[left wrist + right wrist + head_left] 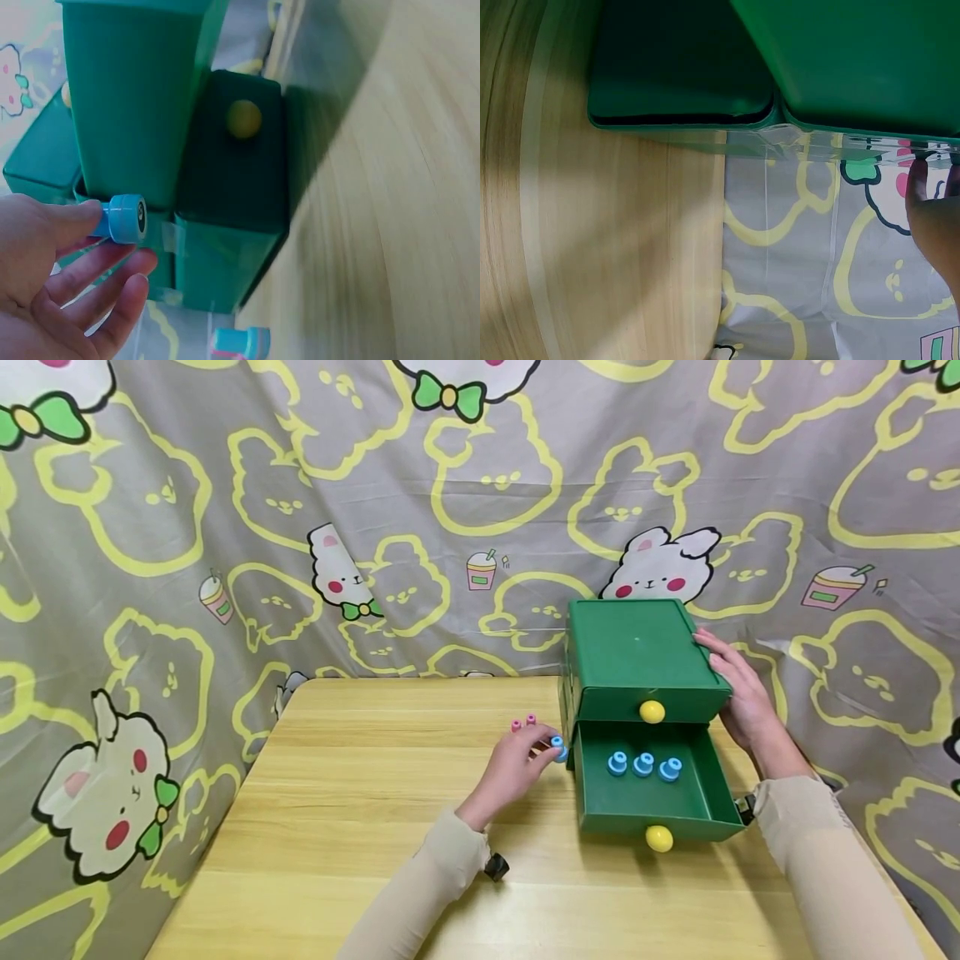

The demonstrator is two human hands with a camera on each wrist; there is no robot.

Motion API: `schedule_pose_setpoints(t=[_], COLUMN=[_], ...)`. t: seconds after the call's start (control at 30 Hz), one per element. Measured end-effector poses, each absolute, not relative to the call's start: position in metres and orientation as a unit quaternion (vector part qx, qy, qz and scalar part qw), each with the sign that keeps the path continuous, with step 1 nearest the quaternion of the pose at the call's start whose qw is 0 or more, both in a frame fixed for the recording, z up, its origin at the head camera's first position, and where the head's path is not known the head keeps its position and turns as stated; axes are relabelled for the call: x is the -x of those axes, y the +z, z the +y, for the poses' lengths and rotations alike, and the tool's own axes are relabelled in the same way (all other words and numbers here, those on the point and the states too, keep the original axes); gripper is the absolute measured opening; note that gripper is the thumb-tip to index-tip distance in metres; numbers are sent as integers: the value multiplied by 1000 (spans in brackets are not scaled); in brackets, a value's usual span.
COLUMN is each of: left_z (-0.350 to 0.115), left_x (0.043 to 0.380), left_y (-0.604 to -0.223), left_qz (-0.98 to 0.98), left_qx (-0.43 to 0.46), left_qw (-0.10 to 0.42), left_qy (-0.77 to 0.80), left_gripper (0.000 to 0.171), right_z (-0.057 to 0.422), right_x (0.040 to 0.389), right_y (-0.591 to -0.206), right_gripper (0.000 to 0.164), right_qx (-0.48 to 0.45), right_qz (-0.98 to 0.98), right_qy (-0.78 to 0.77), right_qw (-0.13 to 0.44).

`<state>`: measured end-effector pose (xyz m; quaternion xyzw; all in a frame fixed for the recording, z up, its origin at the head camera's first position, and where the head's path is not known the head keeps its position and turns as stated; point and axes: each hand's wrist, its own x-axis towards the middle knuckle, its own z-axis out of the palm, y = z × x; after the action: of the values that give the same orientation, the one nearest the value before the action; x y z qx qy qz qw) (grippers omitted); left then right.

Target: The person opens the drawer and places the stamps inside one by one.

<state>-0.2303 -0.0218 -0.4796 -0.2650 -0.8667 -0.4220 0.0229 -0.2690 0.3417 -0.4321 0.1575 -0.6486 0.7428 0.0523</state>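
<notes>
My left hand (pixel 517 768) pinches a small blue toy stamp (pixel 127 218) between thumb and fingers, its round printed face showing in the left wrist view. It is beside the left wall of an open green drawer (pixel 611 823). Inside that drawer stand three blue stamps (pixel 642 765) in a row. My right hand (pixel 742 697) rests against the right side of the green drawer cabinet (pixel 637 643), fingers at its top edge. In the right wrist view, only part of this hand (pixel 937 232) shows, beside the cabinet's clear-edged side.
Two pink stamps (pixel 531 720) stand on the wooden table (pixel 360 793) left of the cabinet. Another blue stamp (pixel 241 342) shows low in the left wrist view. Yellow knobs (pixel 652 712) stick out from the drawer fronts. A patterned grey curtain (pixel 420 493) hangs behind the table.
</notes>
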Motion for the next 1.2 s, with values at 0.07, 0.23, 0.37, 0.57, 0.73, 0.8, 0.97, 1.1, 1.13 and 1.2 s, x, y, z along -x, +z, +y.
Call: schedule_pose_setpoints(t=[0.07,0.23,0.37,0.57,0.73,0.8,0.97,1.1,1.13,1.2], left_z=[-20,-17,-15,-11,-8,-8,-4,1,2,6], left_x=[227,220,215,208,204,203,202,202,202,202], left_y=[-477,-472,-468,-460,-455,-454,-450,-446,-445,-443], left_qz=[-864,-859,-858,-858,-862,-863,-854,-837,-834,-829], left_qx=[271,282,292,304,307,308,318,329,334,343], left_qw=[25,30,52,96,129,139,146,137,136,133], left_qy=[-424,-427,-419,-402,-382,-374,-385,-414,-418,-422], left_gripper=[21,21,20,23,27,27,27,26,25,25], right_z=[342,342,342,341,342,342,342,342,341,341], right_x=[269,269,269,269,269,269,269,269,269,269], right_y=[-432,-432,-432,-432,-432,-433,-433,-433,-433,-433], right_gripper=[50,50,50,50,49,49,49,49,49,49], right_qx=[-156,-152,-151,-155,-159,-160,-161,-163,-164,-164], right_qz=[-649,-650,-650,-647,-646,-646,-644,-644,-644,-643], right_qy=[743,743,743,745,745,745,746,745,746,746], right_qw=[51,51,50,51,53,53,54,53,53,53])
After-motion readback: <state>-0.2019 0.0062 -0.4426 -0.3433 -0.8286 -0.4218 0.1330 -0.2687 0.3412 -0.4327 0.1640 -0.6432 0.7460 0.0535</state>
